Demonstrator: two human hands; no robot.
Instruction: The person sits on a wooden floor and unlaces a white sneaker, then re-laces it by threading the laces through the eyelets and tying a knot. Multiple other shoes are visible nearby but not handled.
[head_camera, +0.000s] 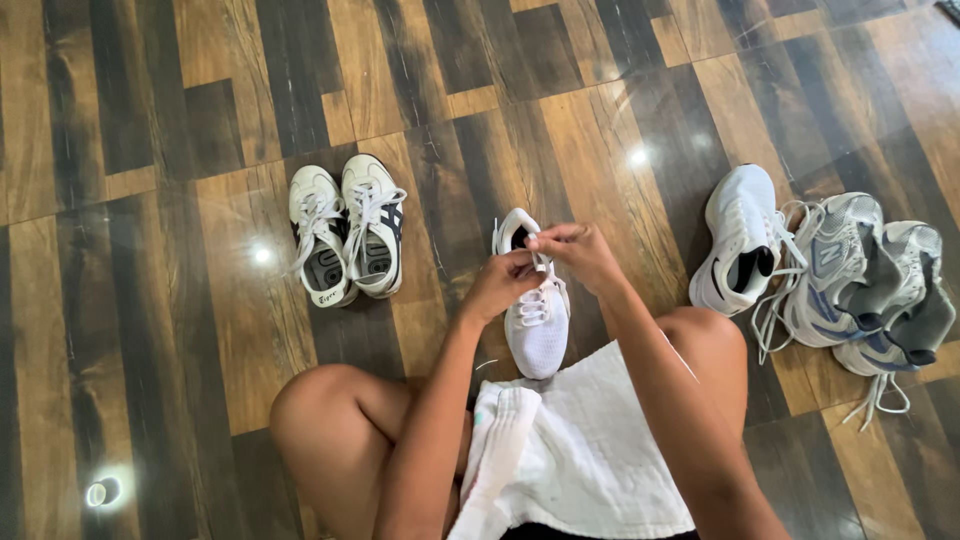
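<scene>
The person sits on the wood-patterned floor (150, 300) with a white towel (590, 450) across the lap. Just beyond the knees, at the scene's centre, stands a white sneaker (537, 325), toe pointing near. The left hand (500, 285) and right hand (578, 252) meet over its opening, fingers of both pinched together on the white laces (538, 262). A pair of white sneakers with dark stripes (348, 235) sits to the left; a white sneaker with a dark mark (738, 240) and two grey-and-white running shoes (865, 285) lie to the right.
</scene>
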